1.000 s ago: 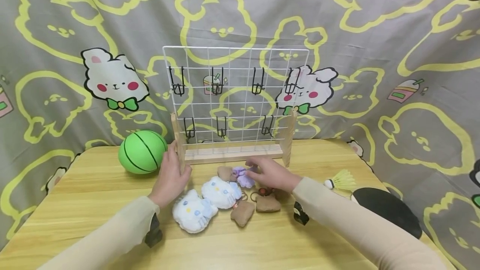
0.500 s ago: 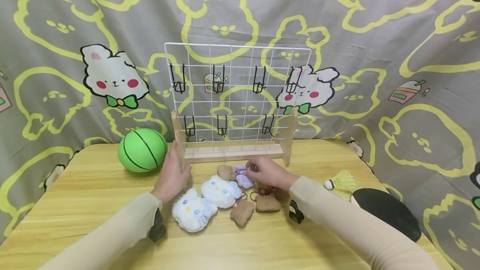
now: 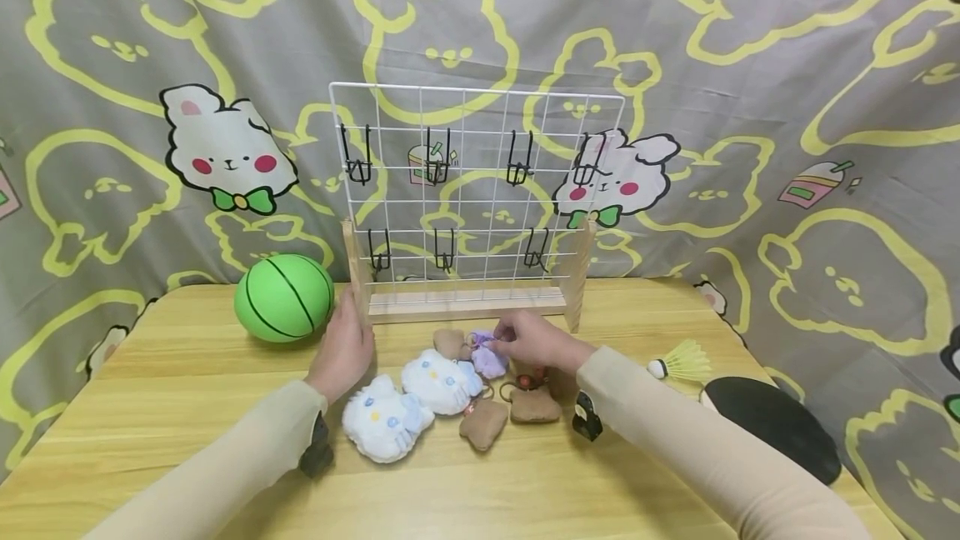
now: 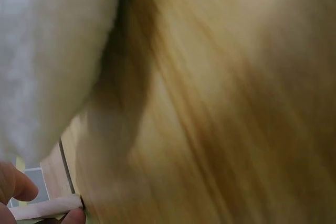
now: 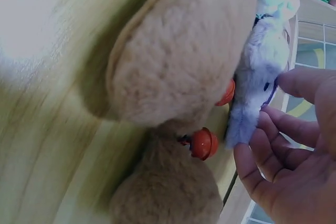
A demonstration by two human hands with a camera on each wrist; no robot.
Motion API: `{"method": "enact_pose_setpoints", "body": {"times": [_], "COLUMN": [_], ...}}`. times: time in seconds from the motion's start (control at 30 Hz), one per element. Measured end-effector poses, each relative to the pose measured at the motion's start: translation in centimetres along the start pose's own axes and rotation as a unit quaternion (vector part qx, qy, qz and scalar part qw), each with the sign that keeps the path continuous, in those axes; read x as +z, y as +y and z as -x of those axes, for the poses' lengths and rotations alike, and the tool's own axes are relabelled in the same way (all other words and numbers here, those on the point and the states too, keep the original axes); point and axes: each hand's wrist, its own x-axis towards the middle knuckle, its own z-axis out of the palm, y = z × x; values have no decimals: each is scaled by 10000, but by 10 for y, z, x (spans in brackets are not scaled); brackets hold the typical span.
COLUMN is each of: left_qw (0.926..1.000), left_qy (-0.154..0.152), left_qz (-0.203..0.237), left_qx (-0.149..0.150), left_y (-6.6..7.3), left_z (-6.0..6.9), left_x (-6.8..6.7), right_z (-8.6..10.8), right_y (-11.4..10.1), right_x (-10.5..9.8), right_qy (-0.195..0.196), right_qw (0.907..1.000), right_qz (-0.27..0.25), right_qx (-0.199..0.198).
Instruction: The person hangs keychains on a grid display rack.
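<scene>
A white wire rack (image 3: pixel 465 202) with black hooks stands on wooden feet. At its left wooden post is my left hand (image 3: pixel 343 352), with fingers outside and thumb inside; the left wrist view has the wooden foot (image 4: pixel 47 206) between thumb and finger. My right hand (image 3: pixel 542 342) pinches a small purple plush (image 3: pixel 490 361) lying before the rack; in the right wrist view thumb and fingers of the hand (image 5: pixel 294 150) are at the plush's edge (image 5: pixel 262 66). Beside it lie two white cat plushes (image 3: pixel 386 419) and several brown plushes (image 3: pixel 483 425), with red bells (image 5: pixel 203 144).
A green ball (image 3: pixel 285 298) sits left of the rack, close to my left hand. On the right are a yellow shuttlecock (image 3: pixel 682 362) and a black paddle (image 3: pixel 772 427), partly behind my right forearm. A patterned grey curtain (image 3: pixel 510 15) hangs behind the wooden table (image 3: pixel 450 498).
My left thumb has moved in toward the rack's post. My right fingers have come down and closed on the purple plush. The head view has shifted slightly.
</scene>
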Motion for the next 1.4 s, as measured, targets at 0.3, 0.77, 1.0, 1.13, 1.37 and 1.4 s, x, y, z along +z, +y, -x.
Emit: {"method": "enact_pose_setpoints", "body": {"times": [0.3,0.77,1.0,1.13,1.37,1.4], "left_qw": [9998,9989,9986,9986,9984,9985], "left_qy": [-77,11,48,74,59,52], "left_qz": [-199,-412,-455,-429,-447,-432], "left_qx": [26,207,255,288,329,317], "left_y": [-4,-4,-4,-5,-6,-6], "left_z": [-3,-4,-4,-5,-5,-5], "left_x": [0,0,-1,-1,1,1], "right_z": [1,3,7,10,15,15], "right_y": [0,5,5,5,1,0], "right_x": [-2,1,-2,-3,-8,-9], "right_qy": [-34,162,147,480,738,718], "right_qw": [9997,9895,9825,9835,9712,9678], "right_qz": [-248,-1438,-1854,-1743,-2212,-2351], "right_qx": [-16,-32,66,-32,-478,-533]}}
